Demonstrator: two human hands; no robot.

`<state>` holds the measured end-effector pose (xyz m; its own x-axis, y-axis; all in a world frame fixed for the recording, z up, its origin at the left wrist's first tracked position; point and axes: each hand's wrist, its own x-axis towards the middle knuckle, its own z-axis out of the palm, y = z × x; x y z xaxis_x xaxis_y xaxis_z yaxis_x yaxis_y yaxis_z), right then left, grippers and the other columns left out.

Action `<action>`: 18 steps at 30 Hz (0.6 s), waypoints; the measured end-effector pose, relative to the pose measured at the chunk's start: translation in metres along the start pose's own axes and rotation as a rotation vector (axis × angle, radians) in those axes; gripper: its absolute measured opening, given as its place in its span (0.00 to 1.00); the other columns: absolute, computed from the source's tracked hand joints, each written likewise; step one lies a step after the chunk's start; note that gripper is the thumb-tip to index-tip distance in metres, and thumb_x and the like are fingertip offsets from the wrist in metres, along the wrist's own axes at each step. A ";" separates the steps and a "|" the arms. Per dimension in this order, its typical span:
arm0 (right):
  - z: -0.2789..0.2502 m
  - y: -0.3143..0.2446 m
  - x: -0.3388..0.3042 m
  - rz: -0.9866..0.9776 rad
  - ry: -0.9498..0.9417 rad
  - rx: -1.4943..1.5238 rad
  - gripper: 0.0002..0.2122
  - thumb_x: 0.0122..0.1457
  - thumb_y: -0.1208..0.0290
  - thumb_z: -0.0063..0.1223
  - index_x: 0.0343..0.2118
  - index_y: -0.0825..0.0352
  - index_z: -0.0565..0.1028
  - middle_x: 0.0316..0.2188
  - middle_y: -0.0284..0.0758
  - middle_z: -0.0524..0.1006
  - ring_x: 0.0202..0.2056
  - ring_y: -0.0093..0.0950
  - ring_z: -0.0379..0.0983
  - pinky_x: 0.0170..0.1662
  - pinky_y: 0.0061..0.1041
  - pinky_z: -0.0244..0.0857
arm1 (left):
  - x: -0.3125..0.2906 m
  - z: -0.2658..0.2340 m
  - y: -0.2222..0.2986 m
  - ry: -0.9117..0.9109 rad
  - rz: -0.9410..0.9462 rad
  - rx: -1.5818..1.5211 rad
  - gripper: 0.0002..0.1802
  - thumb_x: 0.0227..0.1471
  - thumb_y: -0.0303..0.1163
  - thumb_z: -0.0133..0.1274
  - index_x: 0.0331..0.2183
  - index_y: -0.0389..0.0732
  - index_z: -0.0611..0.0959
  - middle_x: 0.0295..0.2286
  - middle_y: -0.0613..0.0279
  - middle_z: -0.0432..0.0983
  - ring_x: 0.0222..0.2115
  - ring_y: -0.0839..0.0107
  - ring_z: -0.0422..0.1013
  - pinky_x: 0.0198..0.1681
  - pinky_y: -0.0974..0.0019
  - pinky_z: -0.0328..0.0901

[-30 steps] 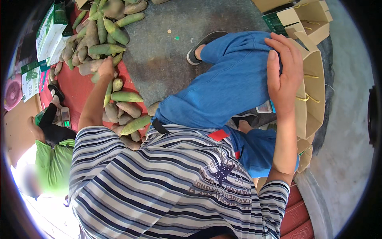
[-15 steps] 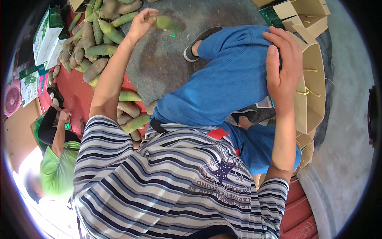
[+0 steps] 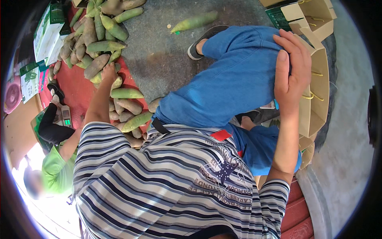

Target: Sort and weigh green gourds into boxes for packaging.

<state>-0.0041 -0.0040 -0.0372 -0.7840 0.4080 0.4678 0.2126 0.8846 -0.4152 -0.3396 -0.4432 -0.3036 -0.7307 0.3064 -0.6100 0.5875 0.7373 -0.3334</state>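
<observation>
My left hand (image 3: 108, 73) reaches out over a pile of long green and brown radishes (image 3: 99, 47) lying on a red mat (image 3: 77, 89). It rests on the pile's near edge, and its fingers are hidden behind its back. My right hand (image 3: 292, 73) lies flat, fingers straight, on my blue trouser knee (image 3: 238, 79), beside an open brown paper bag (image 3: 320, 83). It holds nothing. One green radish (image 3: 195, 22) lies alone on the grey floor (image 3: 159, 59), beyond my dark shoe (image 3: 199, 42).
Another person in a green shirt (image 3: 55, 171) with a black sleeve sits at the lower left by a small scale (image 3: 65, 117). Green and white cartons (image 3: 47, 32) stand at the upper left. More brown bags and boxes (image 3: 302, 12) are stacked at the upper right.
My left hand swung up from the pile and tossed a green radish onto the grey floor, then came back to the pile. My right hand stayed on my knee.
</observation>
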 end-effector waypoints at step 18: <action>-0.001 -0.001 0.001 -0.021 0.009 -0.009 0.09 0.53 0.72 0.45 0.34 0.66 0.76 0.38 0.37 0.75 0.41 0.34 0.69 0.45 0.29 0.60 | 0.039 -0.098 0.127 0.261 0.585 -1.030 0.26 0.42 0.37 0.59 0.42 0.34 0.71 0.36 0.50 0.72 0.38 0.59 0.69 0.43 0.63 0.63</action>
<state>-0.0045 -0.0044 -0.0356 -0.7831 0.3914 0.4833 0.2013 0.8948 -0.3985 -0.3273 -0.2792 -0.2993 -0.5654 0.7778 -0.2746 0.3872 0.5442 0.7443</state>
